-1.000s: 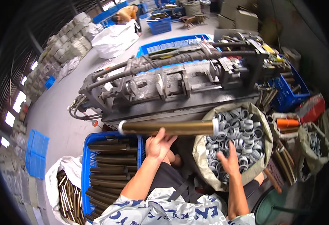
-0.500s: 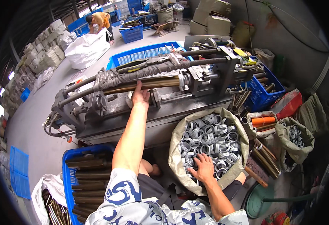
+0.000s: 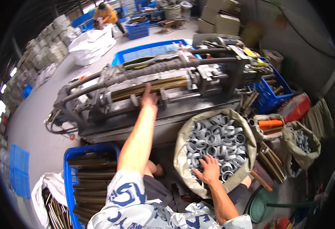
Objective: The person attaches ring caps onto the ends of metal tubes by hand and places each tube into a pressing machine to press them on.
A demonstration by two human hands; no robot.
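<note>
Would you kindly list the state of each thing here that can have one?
Left hand: stretched out, fingertips on the brass tube.
Brass tube: lying lengthwise in the machine.
Right hand: spread open, resting on the metal rings.
Sack of metal rings: open, rim rolled down, nearly full.
Blue crate: open, holding dark tubes lying flat.
Smaller sack: open, partly filled.

Left arm stretched forward, right arm bent low.

The left hand [image 3: 149,99] reaches far out on a nearly straight, bare forearm, fingers extended and pointing away from the body. The right hand [image 3: 208,170] sits close in on a bent arm, palm down, fingers spread. Patterned short sleeves cover both upper arms.
</note>
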